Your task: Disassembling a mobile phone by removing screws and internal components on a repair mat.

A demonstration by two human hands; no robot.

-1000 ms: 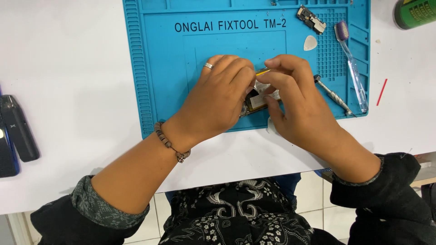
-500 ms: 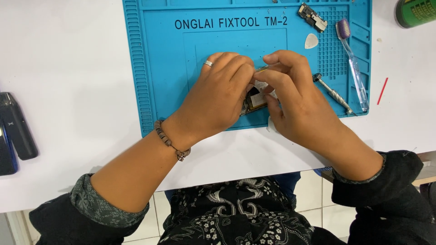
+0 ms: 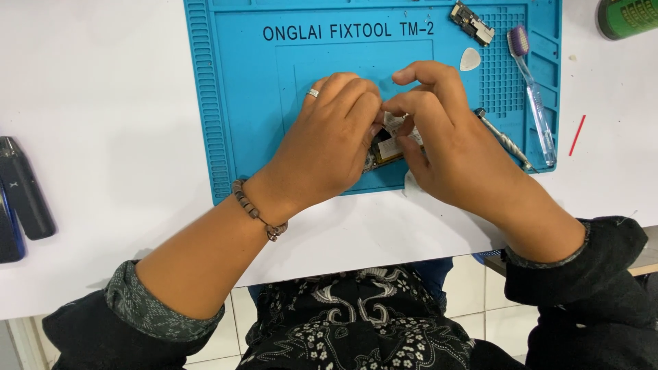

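Observation:
Both hands meet over the near edge of a blue repair mat [image 3: 247, 103]. My left hand [image 3: 325, 147], wearing a ring and a bead bracelet, curls over a small opened device [image 3: 386, 145] with a circuit board showing. My right hand [image 3: 449, 140] pinches at the same device from the right, fingertips touching those of the left. Most of the device is hidden under the fingers, so what the fingertips grip is unclear.
On the mat's right side lie a small circuit part [image 3: 472, 22], a white pick [image 3: 470, 59], a toothbrush [image 3: 532, 92] and a metal tool [image 3: 506, 142]. A red stick [image 3: 577, 135] and green container [image 3: 629, 15] sit right; dark devices [image 3: 24, 195] left.
The hands stay on the device; the right fingers have shifted slightly over it. The yellow bit seen between the fingertips a second ago is now covered.

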